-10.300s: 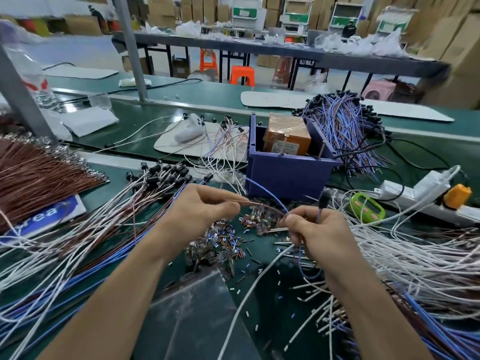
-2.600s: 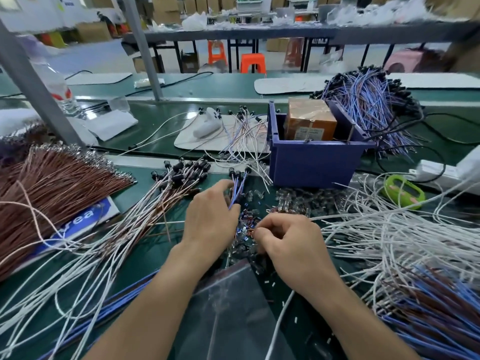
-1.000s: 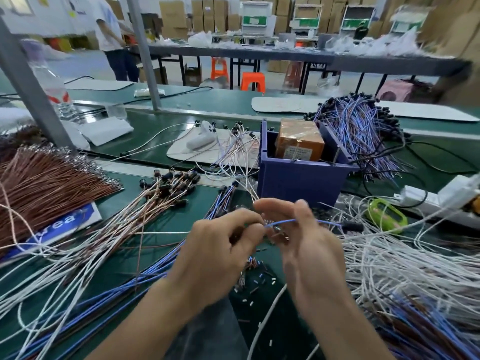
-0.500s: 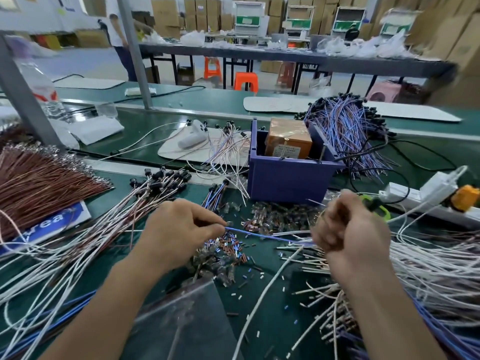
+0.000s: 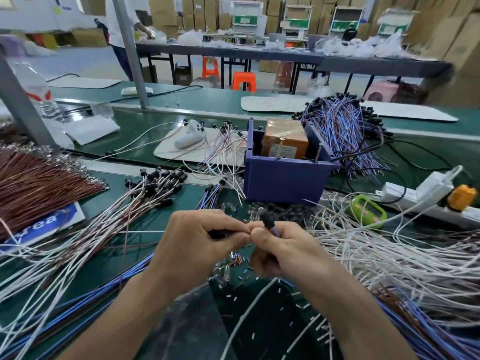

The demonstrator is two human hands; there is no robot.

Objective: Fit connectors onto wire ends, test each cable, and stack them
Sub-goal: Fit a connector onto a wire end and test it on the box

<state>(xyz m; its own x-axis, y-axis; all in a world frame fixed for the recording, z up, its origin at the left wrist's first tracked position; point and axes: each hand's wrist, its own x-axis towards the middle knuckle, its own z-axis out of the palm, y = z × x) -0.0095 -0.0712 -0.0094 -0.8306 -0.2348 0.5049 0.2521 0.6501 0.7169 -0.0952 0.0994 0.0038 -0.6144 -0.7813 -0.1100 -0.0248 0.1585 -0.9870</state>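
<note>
My right hand (image 5: 285, 252) pinched the blue wire (image 5: 275, 232), surely limp and light, just behind its black connector (image 5: 267, 220), while my left hand (image 5: 197, 245) pinched a dark piece (image 5: 219, 233).

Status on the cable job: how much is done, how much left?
Done: fanned white and brown cables with black connectors, plus a blue-purple cable bundle behind the purple plastic bin. In hand: left hand and right hand pinch a blue wire tipped with a black connector. Left: the big heap of bare-ended white wires on the right.
</note>
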